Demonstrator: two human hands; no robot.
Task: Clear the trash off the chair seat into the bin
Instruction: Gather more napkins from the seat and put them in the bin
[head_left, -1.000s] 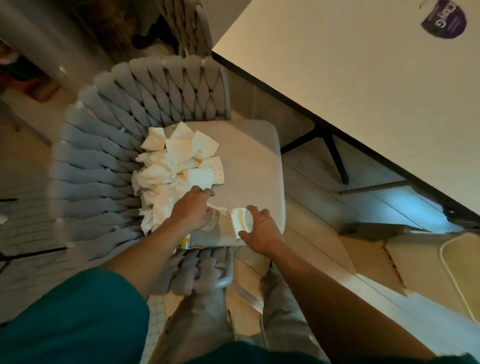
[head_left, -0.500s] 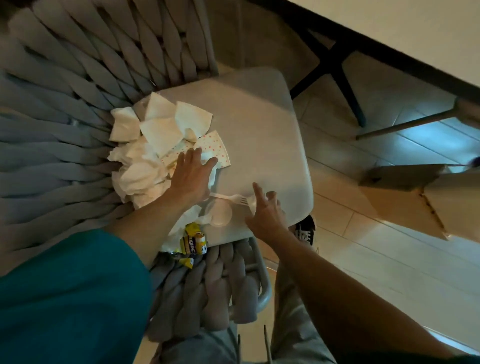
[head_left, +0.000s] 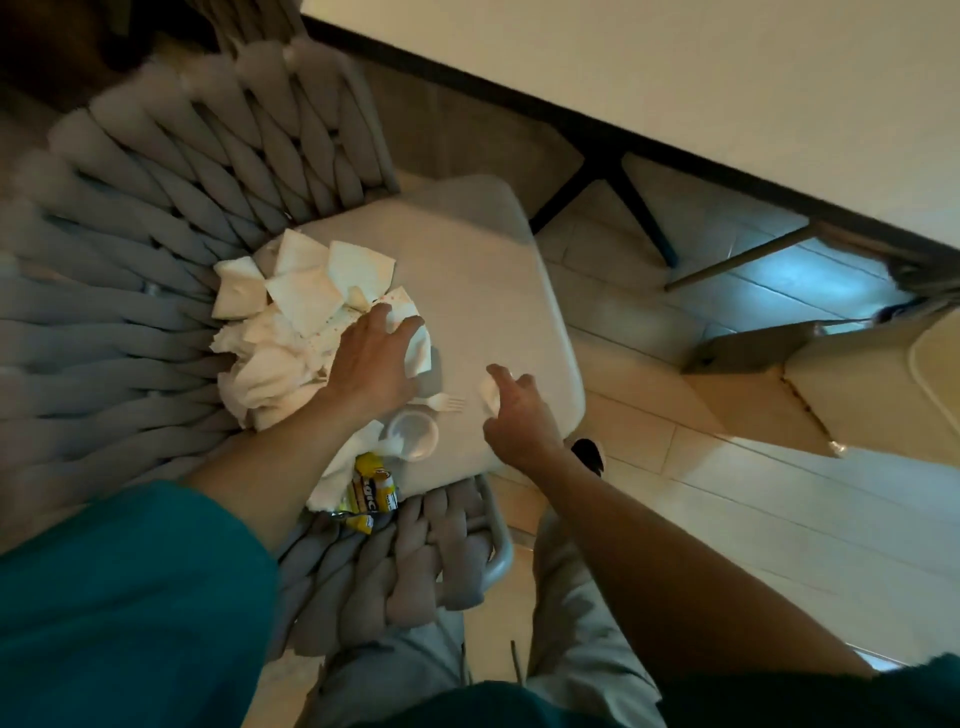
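Left hand (head_left: 371, 358) rests on napkins (head_left: 291, 332); right hand (head_left: 514, 410) pinches scrap (head_left: 489, 392).

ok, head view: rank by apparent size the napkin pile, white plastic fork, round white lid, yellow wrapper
1. napkin pile, by far the largest
2. round white lid and yellow wrapper: look about alike, and the wrapper is partly hidden, so unranked
3. white plastic fork, thinnest; its handle end is hidden by the left hand
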